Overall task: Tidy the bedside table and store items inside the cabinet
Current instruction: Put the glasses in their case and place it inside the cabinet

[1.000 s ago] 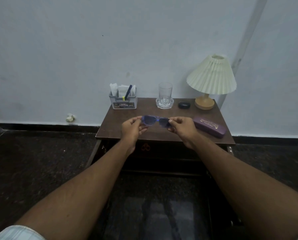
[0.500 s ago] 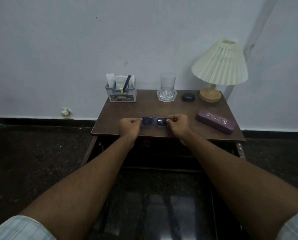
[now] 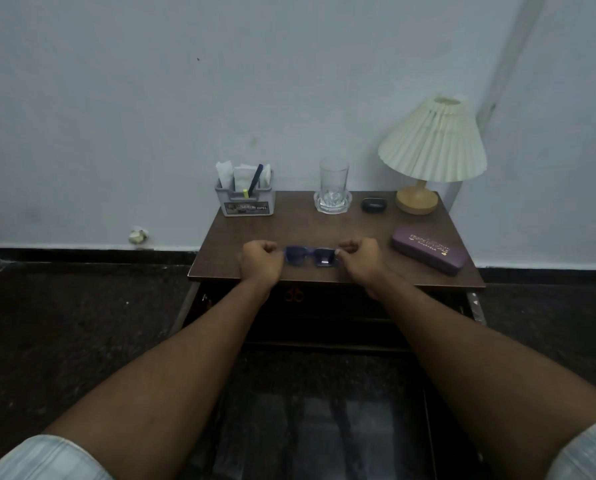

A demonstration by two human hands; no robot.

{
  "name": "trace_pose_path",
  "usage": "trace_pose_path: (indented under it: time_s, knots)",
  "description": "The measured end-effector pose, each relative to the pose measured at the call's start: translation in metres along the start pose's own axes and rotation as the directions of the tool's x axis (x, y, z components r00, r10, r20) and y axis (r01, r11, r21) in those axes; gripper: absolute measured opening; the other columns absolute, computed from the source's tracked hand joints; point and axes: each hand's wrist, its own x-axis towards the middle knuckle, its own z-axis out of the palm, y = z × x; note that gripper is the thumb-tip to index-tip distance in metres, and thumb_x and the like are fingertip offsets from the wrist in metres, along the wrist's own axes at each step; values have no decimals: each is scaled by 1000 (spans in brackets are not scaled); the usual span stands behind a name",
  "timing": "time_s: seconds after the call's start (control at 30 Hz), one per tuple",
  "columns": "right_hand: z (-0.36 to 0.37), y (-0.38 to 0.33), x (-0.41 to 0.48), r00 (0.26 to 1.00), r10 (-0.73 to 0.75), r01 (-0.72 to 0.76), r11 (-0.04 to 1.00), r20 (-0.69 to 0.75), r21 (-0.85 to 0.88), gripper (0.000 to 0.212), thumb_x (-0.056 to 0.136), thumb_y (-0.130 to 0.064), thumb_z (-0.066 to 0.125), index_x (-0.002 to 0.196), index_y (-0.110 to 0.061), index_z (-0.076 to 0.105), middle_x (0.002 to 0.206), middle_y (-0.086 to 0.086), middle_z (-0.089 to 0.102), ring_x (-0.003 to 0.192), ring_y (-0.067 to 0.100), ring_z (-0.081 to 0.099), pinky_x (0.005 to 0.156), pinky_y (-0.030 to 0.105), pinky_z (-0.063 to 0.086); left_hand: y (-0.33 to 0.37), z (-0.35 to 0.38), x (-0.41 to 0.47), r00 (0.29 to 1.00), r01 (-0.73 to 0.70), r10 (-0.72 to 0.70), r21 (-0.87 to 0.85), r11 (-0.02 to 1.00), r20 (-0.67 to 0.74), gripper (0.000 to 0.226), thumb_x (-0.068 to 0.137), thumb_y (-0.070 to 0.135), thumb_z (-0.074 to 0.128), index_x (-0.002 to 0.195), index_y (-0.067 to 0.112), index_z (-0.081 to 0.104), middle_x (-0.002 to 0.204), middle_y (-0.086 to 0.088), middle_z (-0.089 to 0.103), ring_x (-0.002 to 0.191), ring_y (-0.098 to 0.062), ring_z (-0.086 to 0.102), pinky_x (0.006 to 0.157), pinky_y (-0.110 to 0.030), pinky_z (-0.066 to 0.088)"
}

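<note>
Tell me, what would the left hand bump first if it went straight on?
Probably the glass. The left hand, gripping the sunglasses, points forward and right toward it, though depth is unclear and it might slip past.

Wall (image 3: pixel 151 98): plain, pale blue-white, a few small marks. A pale vertical strip (image 3: pixel 504 64) runs up it at right, slightly slanted. Black skirting (image 3: pixel 82 254) along the base; a small white lump (image 3: pixel 138 234) lies against it, left of the table (image 3: pixel 324 230).

Floor (image 3: pixel 64 323): dark speckled stone, glossy.

Table: brown wood top, set against the wall. Cabinet (image 3: pixel 324 320) front below is dark, detail unclear.

Lamp (image 3: pixel 431 147) at back right corner: cream pleated shade, wooden base, unlit.

Light dim, even.
</note>
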Motion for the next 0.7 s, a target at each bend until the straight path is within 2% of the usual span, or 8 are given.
trace_pose_path:
  time_s: [0.13, 0.2, 0.27, 0.33, 0.47, 0.53, 0.6, 0.7]
  knots:
    - [-30, -8, -12, 999, -29, 31, 997, 31, -66, 26, 88, -15, 74, 114, -12, 73, 106, 4, 73, 95, 14, 67, 94, 34, 55, 17, -3, -17, 984, -173, 174, 18, 985, -24, 21, 86, 7, 65, 103, 12, 76, 99, -5, 76, 89, -16, 67, 82, -19, 47]
    - [-46, -12, -20, 997, -66, 68, 992, 27, -105, 25, 88, -17, 74, 113, -13, 73, 107, 2, 74, 96, 13, 68, 94, 33, 55, 28, 4, -28, 959, -284, 283, 40, 958, 18, 21, 86, 5, 63, 100, 13, 77, 93, -3, 76, 79, -12, 65, 77, -16, 48]
    - [-62, -15, -28, 995, -102, 104, 986, 19, -127, 26, 88, -17, 74, 114, -12, 73, 106, 3, 74, 96, 15, 68, 92, 32, 55, 38, 15, -41, 922, -383, 379, 51, 922, 75, 19, 84, 4, 64, 97, 13, 77, 88, -1, 75, 66, -6, 60, 66, -3, 43]
    - [-78, -16, -33, 989, -146, 148, 977, 25, -152, 27, 88, -18, 74, 115, -12, 72, 109, 3, 73, 98, 15, 67, 92, 33, 55, 47, 28, -53, 891, -444, 436, 39, 895, 129, 17, 84, 6, 67, 96, 13, 76, 87, 1, 75, 63, -2, 58, 63, 0, 41]
    - [-109, -7, -33, 969, -248, 231, 928, -20, -291, 30, 85, -25, 77, 114, -16, 72, 112, 0, 71, 99, 10, 64, 87, 30, 54, 58, 58, -70, 857, -469, 459, -13, 883, 233, 16, 84, 11, 73, 100, 15, 73, 89, 5, 72, 70, -4, 60, 73, -17, 52]
    - [-123, 2, -29, 961, -270, 229, 898, -61, -375, 31, 84, -31, 78, 113, -21, 71, 114, -2, 67, 100, 9, 61, 85, 29, 52, 62, 76, -74, 854, -460, 453, -36, 887, 257, 17, 85, 15, 74, 101, 17, 72, 89, 6, 71, 71, -1, 60, 71, -15, 51]
    - [-134, 14, -22, 951, -298, 221, 845, -84, -487, 36, 82, -35, 79, 114, -25, 67, 117, -3, 62, 105, 13, 58, 88, 31, 51, 64, 93, -77, 854, -442, 441, -60, 895, 277, 19, 85, 15, 74, 103, 17, 71, 90, 6, 70, 70, 1, 59, 68, -9, 47]
    - [-145, 31, -11, 950, -305, 205, 771, -68, -603, 49, 78, -39, 80, 121, -27, 61, 123, 0, 57, 113, 19, 54, 95, 37, 51, 66, 117, -77, 852, -410, 407, -62, 910, 331, 24, 84, 16, 75, 107, 18, 68, 98, 4, 69, 81, -6, 63, 74, -18, 51]
